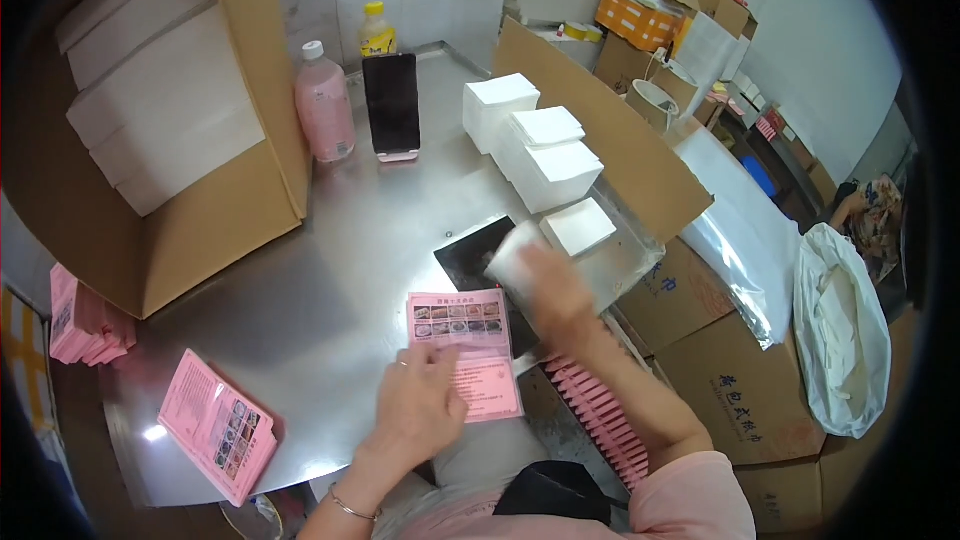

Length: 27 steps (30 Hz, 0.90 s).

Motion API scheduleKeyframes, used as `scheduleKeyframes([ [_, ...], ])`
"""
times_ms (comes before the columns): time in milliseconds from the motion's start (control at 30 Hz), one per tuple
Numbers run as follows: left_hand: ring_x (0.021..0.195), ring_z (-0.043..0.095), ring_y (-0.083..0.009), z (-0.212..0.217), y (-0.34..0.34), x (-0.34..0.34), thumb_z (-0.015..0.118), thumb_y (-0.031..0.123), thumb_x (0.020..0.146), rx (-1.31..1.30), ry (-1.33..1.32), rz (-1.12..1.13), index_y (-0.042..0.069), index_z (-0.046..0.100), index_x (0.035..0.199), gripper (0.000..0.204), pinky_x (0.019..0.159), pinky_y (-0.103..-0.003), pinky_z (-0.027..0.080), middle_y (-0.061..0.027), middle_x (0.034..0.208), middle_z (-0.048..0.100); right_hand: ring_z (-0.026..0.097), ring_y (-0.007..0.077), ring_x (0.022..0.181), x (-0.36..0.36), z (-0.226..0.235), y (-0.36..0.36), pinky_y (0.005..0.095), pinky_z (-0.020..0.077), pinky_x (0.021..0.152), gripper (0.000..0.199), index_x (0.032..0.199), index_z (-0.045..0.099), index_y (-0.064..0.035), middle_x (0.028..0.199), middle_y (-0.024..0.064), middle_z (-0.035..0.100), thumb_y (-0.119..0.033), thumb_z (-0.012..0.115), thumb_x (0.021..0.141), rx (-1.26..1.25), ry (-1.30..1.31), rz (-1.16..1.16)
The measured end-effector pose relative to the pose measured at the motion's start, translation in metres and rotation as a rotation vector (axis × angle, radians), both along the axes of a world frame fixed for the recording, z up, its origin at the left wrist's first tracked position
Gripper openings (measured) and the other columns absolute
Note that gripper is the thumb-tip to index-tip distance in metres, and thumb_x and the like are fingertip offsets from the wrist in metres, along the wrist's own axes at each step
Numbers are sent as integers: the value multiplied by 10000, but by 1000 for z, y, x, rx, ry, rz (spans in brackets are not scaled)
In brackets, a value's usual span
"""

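My left hand (423, 395) holds a pink printed packet (488, 385) at the front edge of the metal table, its fingers bent over the middle. The packet has rows of small food pictures on its upper half and print below. My right hand (553, 290), smeared by motion, has its fingers round a small white stack of paper napkins (513, 248). That stack is above a black flat pad (470, 258), just beyond the packet. Past the right hand, a low pile of white napkins (580, 226) lies near taller napkin stacks (553, 172).
An open carton (225, 230) of white bundles stands at the left. Pink packets (218, 425) lie at the front left. A pink bottle (325, 105), yellow-capped bottle (378, 32) and upright phone (392, 105) stand behind. Pink packets (603, 420) fill a row at my right, beside cartons (740, 405).
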State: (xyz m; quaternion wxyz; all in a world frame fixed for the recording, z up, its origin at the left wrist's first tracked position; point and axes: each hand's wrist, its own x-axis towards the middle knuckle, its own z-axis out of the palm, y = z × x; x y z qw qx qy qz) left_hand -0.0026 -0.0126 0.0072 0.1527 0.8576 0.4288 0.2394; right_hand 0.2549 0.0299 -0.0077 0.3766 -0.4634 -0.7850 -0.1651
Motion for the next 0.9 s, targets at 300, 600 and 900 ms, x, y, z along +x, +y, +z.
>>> scheduleKeyframes([
  [300, 918, 525, -348, 19, -4, 7, 725, 151, 725, 11, -96, 73, 33, 499, 1396, 718, 775, -427, 442, -192, 1004, 533, 616, 388, 1037, -91, -5, 5, 732, 286, 1049, 242, 1065, 622, -20, 1046, 226, 628, -142, 573, 862, -321, -313, 39],
  [600, 1053, 544, -346, 31, -46, -97, 626, -30, 702, 72, -64, 155, 16, 583, 1072, 375, 907, -449, 429, -155, 1094, 599, 657, 339, 689, -18, 18, 10, 434, 528, 690, 158, 908, 629, -36, 740, 139, 646, -190, 649, 878, -880, -368, -243],
  [900, 1082, 551, -381, 15, -77, -225, 625, 55, 848, 47, 483, 723, 33, 550, 1102, 266, 983, -560, 402, -156, 1034, 589, 559, 302, 957, 59, -6, 34, 450, 441, 799, 229, 1063, 662, -47, 954, 128, 579, -162, 673, 865, -142, -156, -578],
])
